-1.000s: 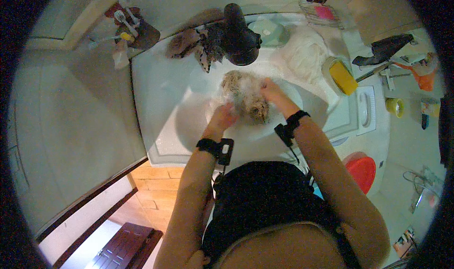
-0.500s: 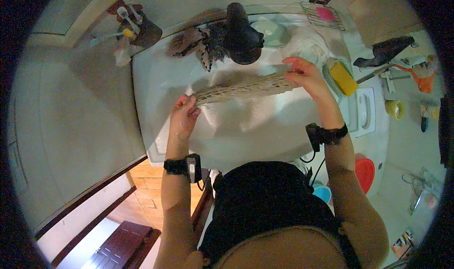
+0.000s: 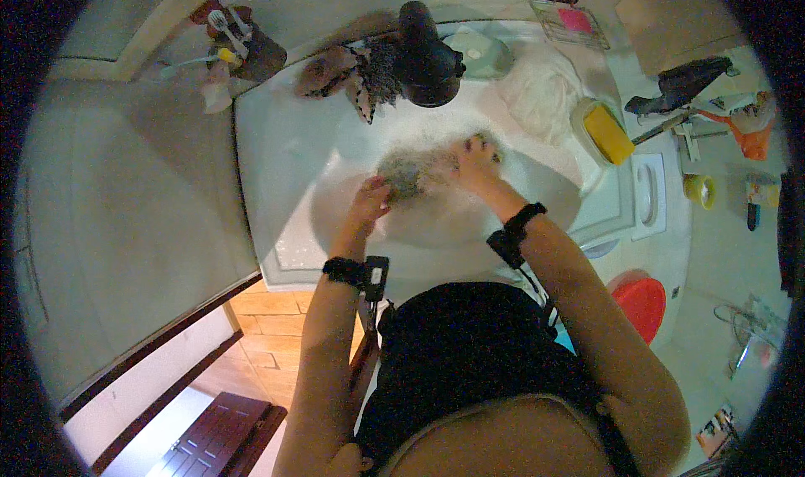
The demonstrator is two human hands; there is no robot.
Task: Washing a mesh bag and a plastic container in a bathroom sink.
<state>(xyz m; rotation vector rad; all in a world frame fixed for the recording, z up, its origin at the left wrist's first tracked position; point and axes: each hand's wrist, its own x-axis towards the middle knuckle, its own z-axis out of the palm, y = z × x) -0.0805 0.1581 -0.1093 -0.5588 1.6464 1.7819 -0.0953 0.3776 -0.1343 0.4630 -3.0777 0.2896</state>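
Observation:
A brownish-grey patterned cloth (image 3: 425,168) lies bunched and blurred, apparently in sudsy water, in the white sink (image 3: 277,184). My left hand (image 3: 369,202) has its fingers closed on the cloth's left end. At the other end, my right hand (image 3: 479,163) grips with bent fingers, and bits of dark cloth show between and beyond them. Just behind the cloth stands a black tap (image 3: 429,62). Black straps with small devices circle both my wrists.
A dark patterned bundle of fabric (image 3: 360,75) lies left of the tap, a pale green box (image 3: 478,55) right of it. White cloth (image 3: 541,95) and a tub with a yellow block (image 3: 608,136) sit at the right rim. Lower right is a red basin (image 3: 639,305).
Both hands have come closer together and lower into the sink. The cloth, stretched out between them before, is now bunched up. My right hand moved left and toward me.

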